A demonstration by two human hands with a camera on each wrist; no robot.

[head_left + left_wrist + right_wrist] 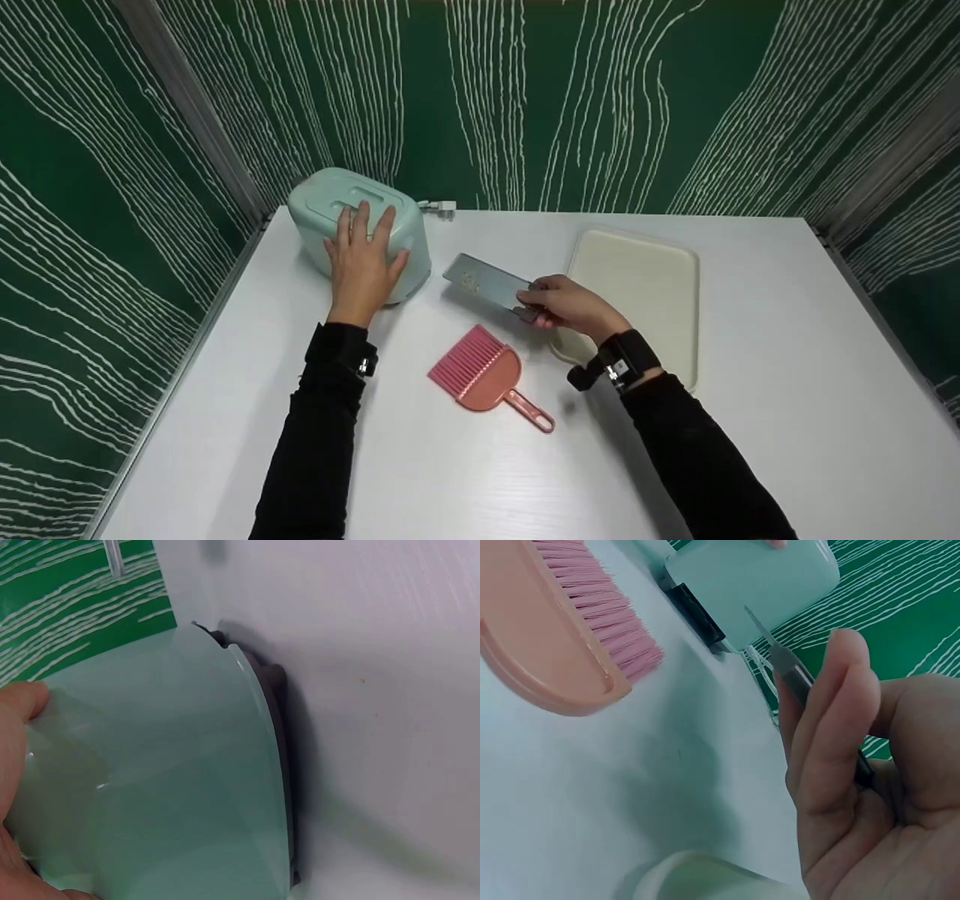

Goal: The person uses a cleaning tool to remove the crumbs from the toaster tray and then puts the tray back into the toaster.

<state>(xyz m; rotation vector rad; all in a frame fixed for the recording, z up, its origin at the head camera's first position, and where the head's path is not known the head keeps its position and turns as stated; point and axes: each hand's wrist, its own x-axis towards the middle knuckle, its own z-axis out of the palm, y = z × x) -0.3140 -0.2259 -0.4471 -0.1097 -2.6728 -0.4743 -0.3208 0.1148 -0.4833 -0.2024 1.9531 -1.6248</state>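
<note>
A mint-green toaster [315,214] stands at the back left of the white table. My left hand [363,268] lies against its near side with fingers spread, fingertips reaching up to its top edge. In the left wrist view the toaster's smooth side [165,765] and dark base [276,712] show. My right hand [576,304] pinches the dark end of a flat metal crumb tray [484,283], thumb on top, with a small cluster of crumbs [470,280] on it. The right wrist view shows the crumb tray [769,634] nearly edge-on, held above the table and pointing toward the toaster.
A pink dustpan brush [491,379] lies on the table [450,480] between my forearms. A cream rectangular tray [645,300] lies partly beneath my right hand and wrist. Behind the toaster is a white plug [448,207], near the green wall [427,97].
</note>
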